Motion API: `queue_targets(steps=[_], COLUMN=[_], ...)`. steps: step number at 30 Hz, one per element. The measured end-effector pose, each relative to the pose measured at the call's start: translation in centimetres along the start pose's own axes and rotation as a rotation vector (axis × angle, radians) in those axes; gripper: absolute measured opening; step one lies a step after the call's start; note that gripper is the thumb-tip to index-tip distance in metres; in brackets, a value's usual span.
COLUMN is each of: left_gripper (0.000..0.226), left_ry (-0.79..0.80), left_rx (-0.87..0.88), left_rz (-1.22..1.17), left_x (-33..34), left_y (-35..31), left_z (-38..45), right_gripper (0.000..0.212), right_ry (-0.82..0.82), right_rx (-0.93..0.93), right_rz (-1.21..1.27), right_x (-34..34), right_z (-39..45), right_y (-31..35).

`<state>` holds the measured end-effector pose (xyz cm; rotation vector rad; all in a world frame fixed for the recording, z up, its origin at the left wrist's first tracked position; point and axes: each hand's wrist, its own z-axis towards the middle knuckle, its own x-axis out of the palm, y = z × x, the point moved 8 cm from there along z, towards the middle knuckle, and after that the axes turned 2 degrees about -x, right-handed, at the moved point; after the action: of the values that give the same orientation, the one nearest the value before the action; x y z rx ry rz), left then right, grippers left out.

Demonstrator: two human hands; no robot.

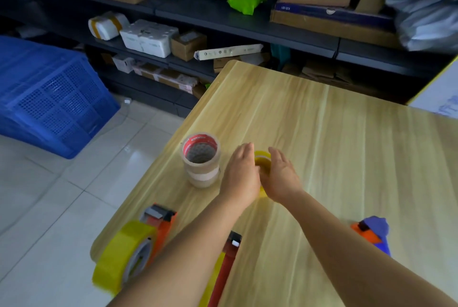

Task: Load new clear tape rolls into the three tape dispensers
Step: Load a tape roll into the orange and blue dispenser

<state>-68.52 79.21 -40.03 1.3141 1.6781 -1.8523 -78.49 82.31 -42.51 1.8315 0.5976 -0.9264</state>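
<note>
Hands flank the yellow-tinted tape roll (262, 158) mid-tabletop (347, 145): left hand (241, 173) and right hand (281, 177) flat-fingered, not yet gripping. Orange dispenser (158, 227) near left looks loaded; the others unclear.

Left hand (241, 174) and right hand (281, 177) flank a yellow tape roll (262, 161) on the table (334, 133), fingers straight. Stack of 2 rolls (200, 160) just left of the left hand. 3 dispensers nearer the person: orange (158, 227), red (226, 262), blue (374, 234).
</note>
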Motion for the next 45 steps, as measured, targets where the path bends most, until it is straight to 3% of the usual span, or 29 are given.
queue_targets(steps=[4,7,10,13,16,21,25,28,34,36,40,45], left_gripper=[0.074,0.078,0.074,0.051,0.036,0.022,0.036,0.034,0.031,0.028,0.057,0.043], left_ry=[0.148,0.205,0.254,0.328,0.282,0.134,0.048,0.016,0.051,0.052,0.012,-0.016], left_rx=[-0.159,-0.238,-0.142,0.024,0.073,0.051,0.018,-0.029,-0.104,-0.091,0.020,0.251], left_rz=[0.057,0.095,0.179,0.332,0.436,0.238,0.008,-0.192,-0.502,-0.522,-0.524,-0.239], left_x=[3.9,5.2,6.2,7.5,7.8,6.8,5.4,4.9,6.0,6.4,5.3,3.8], left_y=[2.4,3.5,3.3,2.5,2.0,0.5,-1.5,-2.6,-4.5,-5.2,-7.5,-10.6], left_z=[0.2,0.5,1.3,1.5,1.3,0.9,-0.2,-1.2,-3.9,-4.7,-5.5,-5.8], right_gripper=[0.082,0.074,0.067,0.067,0.061,0.074,0.084,0.086,0.038,0.030,0.030,0.032], right_ry=[0.028,0.040,0.031,0.024,0.015,-0.032,-0.103,-0.174,-0.270,-0.289,-0.285,-0.299], right_rx=[0.077,0.102,0.110,0.125,0.120,0.100,0.161,0.199,0.187,0.182,0.138,0.123], right_rz=[0.014,0.008,0.021,0.051,0.088,0.126,0.266,0.434,0.603,0.625,0.609,0.511], right_x=[0.4,0.8,1.0,0.9,0.8,0.4,-0.9,-2.0,-4.2,-4.9,-5.9,-6.9], right_z=[-0.2,-0.4,-0.8,-1.3,-1.8,-2.3,-3.3,-4.3,-6.8,-7.9,-10.4,-12.7], right_y=[-2.4,-3.5,-3.9,-4.3,-4.8,-6.0,-7.2,-7.9,-8.6,-8.9,-9.3,-10.3])
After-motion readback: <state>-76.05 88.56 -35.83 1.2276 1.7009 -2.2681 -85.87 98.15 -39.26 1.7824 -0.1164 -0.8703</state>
